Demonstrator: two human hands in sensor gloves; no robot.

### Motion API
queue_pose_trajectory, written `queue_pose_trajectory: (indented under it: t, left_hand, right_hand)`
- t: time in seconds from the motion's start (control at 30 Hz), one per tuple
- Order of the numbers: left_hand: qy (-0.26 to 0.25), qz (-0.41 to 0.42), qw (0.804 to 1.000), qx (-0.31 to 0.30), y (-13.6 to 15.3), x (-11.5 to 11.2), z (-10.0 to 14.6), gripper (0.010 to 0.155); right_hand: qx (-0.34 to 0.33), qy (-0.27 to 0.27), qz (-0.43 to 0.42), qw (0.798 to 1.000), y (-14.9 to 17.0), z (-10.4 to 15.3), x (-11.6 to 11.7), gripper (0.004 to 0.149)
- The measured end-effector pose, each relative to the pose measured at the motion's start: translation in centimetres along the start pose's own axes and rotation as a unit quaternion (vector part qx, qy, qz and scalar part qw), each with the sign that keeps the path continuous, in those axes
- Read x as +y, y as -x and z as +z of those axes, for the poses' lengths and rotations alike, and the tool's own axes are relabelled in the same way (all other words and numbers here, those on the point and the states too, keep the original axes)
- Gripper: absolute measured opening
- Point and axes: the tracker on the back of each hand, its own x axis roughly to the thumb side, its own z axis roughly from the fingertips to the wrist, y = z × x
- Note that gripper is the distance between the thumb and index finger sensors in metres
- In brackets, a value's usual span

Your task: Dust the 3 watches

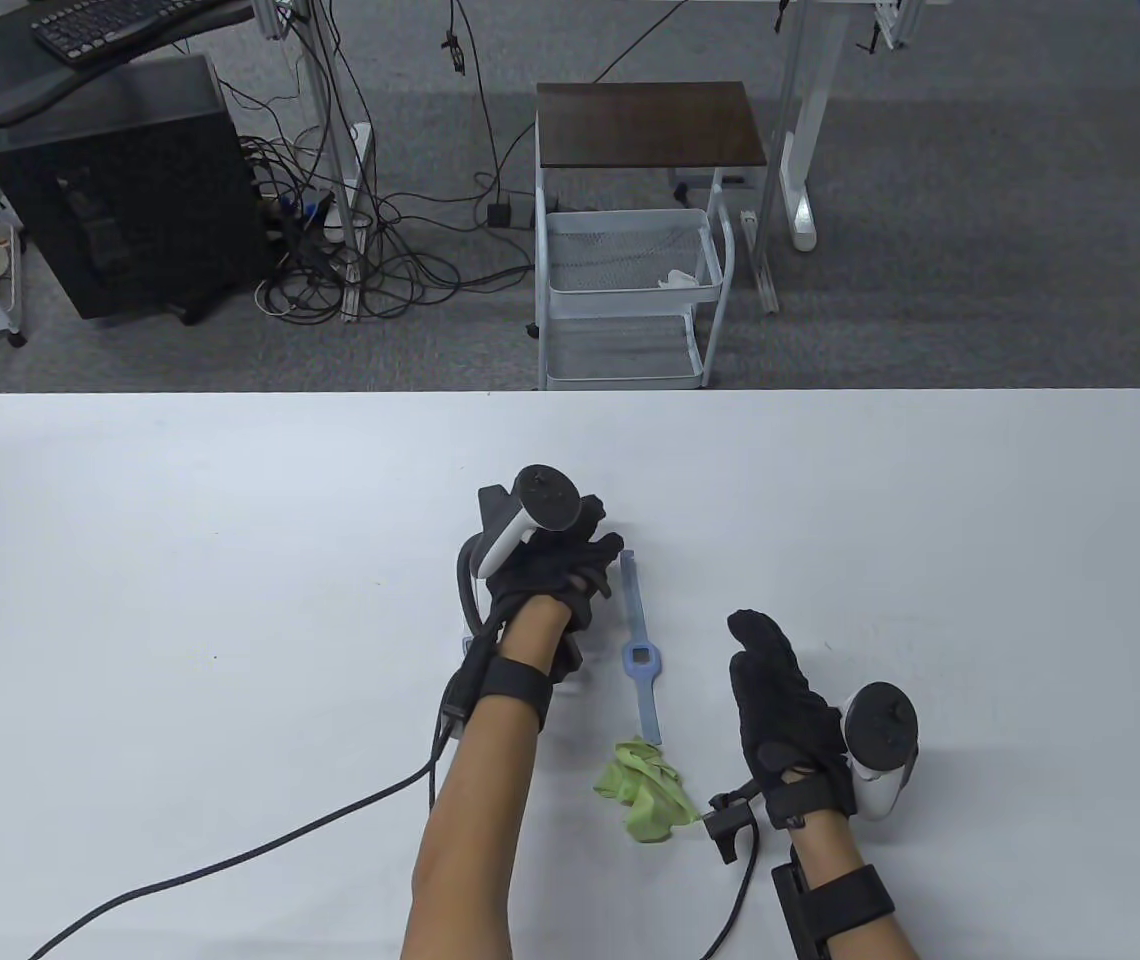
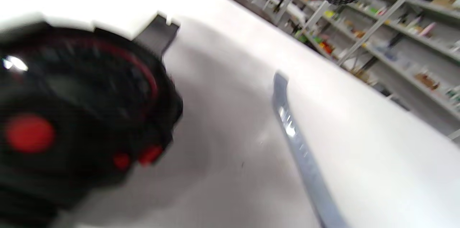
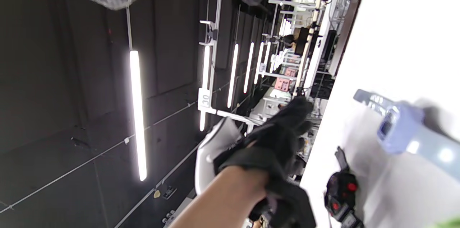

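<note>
Black watch (image 2: pixel 82 113) lay under left hand (image 1: pixel 545 580), fingers curled, grip on it unclear. Blue watch (image 1: pixel 639 660) beside it. Right hand (image 1: pixel 780 690) spread, empty; cloth (image 1: pixel 645 790) unheld. Third watch unseen; dusting progress indeterminate.

Overhead view down on the white table (image 1: pixel 230 520); both wrist views low, tilted, sharing the blue watch (image 1: pixel 639 657).

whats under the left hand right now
A black watch with red buttons lies on the white table beneath the left hand. From above, the hand and wrist cover nearly all of it; a third watch is not visible.
</note>
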Motion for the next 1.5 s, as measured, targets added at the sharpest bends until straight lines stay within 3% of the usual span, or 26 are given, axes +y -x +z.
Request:
queue_pose_trajectory:
  t: [0.2,0.33,0.57,0.87,1.17,1.5]
  left_hand:
    - [-0.052,0.043,0.995,-0.077,0.9,3.9,5.7,0.068]
    - [-0.079,0.077,0.986,-0.128,2.7,6.0,11.4,0.067]
    - [-0.116,0.121,0.974,-0.150,7.6,6.0,18.9,0.067]
    - [-0.135,0.160,0.966,-0.150,12.1,3.3,21.6,0.066]
    - [-0.147,0.191,0.956,-0.168,13.2,3.6,23.1,0.066]
    - [-0.147,0.203,0.955,-0.156,14.0,3.4,23.2,0.068]
  right_hand:
    - [-0.006,-0.010,0.003,1.000,-0.1,0.1,0.3,0.089]
    - [-0.009,-0.012,-0.002,1.000,-0.1,0.1,0.4,0.089]
    - [-0.015,-0.022,-0.015,1.000,-0.3,0.3,1.0,0.089]
    - [-0.015,-0.046,-0.028,0.998,-0.5,0.5,1.9,0.089]
    - [-0.015,-0.053,-0.027,0.998,-0.5,0.3,2.2,0.089]
    - [-0.024,-0.050,-0.031,0.998,-0.5,0.4,2.0,0.089]
